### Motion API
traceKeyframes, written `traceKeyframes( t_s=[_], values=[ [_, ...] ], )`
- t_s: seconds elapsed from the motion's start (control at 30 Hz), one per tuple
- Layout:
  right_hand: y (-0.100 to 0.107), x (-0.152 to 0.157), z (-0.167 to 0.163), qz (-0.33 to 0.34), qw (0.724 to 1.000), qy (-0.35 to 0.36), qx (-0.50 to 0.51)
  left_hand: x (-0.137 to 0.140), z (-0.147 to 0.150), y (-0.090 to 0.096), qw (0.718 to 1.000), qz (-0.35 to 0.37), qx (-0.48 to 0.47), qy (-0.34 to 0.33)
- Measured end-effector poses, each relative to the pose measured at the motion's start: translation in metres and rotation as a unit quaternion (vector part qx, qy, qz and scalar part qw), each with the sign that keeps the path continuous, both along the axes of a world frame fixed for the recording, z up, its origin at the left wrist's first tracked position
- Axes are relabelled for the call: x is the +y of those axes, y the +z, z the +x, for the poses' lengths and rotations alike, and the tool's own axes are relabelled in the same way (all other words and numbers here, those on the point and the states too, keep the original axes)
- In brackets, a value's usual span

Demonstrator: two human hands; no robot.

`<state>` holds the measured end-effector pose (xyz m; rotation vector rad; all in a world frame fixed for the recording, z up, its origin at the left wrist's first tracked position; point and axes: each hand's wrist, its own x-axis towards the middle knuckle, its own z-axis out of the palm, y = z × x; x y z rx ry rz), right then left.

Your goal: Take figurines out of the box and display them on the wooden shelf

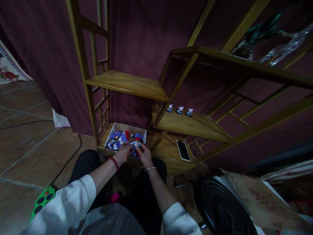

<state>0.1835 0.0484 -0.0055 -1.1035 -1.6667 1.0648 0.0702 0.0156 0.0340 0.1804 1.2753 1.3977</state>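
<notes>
A small figurine (136, 143) with a red top and a blue lower part is pinched between my two hands, just over the near right part of an open white box (146, 137). My left hand (125, 150) has its fingertips closed on the figurine's left side. On its right side are the closed fingers of my right hand (144, 154). Several more figurines (117, 136), mostly purple, red and white, lie jumbled in the box. Finger details are small and dim.
Three small figurines (180, 110) stand in a row on a wooden shelf (195, 126). A white-framed phone (183, 150) lies on the lowest board. Upright posts (81, 65) and a higher shelf (127, 84) surround the box. A black round stool (220, 209) stands at right, a green power strip (43, 199) at left.
</notes>
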Motion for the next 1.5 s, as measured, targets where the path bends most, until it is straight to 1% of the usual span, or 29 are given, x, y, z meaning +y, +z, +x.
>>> traceKeyframes(
  t_s=[0.1, 0.3, 0.43, 0.6, 0.83, 1.03, 1.2, 1.3, 1.4, 1.5],
  values=[
    [0.004, 0.001, 0.003, 0.006, 1.0, -0.007, 0.003, -0.002, 0.001, 0.007, 1.0, 0.019, -0.001, -0.019],
    [0.019, 0.0, 0.013, -0.01, 0.999, -0.005, 0.03, -0.005, 0.007, 0.02, 0.997, 0.06, -0.005, -0.05],
    [0.029, -0.001, 0.021, 0.006, 0.999, -0.015, 0.038, -0.008, 0.013, 0.032, 0.995, 0.079, -0.004, -0.06],
    [0.043, -0.005, 0.03, 0.024, 0.999, -0.028, 0.035, -0.013, 0.021, 0.048, 0.99, 0.103, 0.018, -0.095],
    [0.061, -0.015, 0.051, -0.003, 0.999, 0.009, 0.052, -0.017, 0.034, 0.057, 0.978, 0.132, 0.039, -0.157],
    [0.07, -0.02, 0.072, -0.004, 0.993, 0.041, 0.11, -0.014, 0.052, 0.064, 0.965, 0.152, 0.089, -0.192],
    [0.079, -0.02, 0.09, -0.01, 0.991, 0.021, 0.133, -0.01, 0.068, 0.071, 0.954, 0.174, 0.107, -0.221],
    [0.088, -0.02, 0.1, -0.027, 0.989, 0.002, 0.143, -0.007, 0.077, 0.075, 0.947, 0.179, 0.123, -0.238],
    [0.098, -0.022, 0.11, -0.041, 0.987, -0.007, 0.155, -0.003, 0.086, 0.082, 0.939, 0.185, 0.145, -0.251],
    [0.108, -0.022, 0.121, -0.039, 0.986, -0.014, 0.159, 0.001, 0.095, 0.091, 0.932, 0.192, 0.154, -0.266]
  ],
)
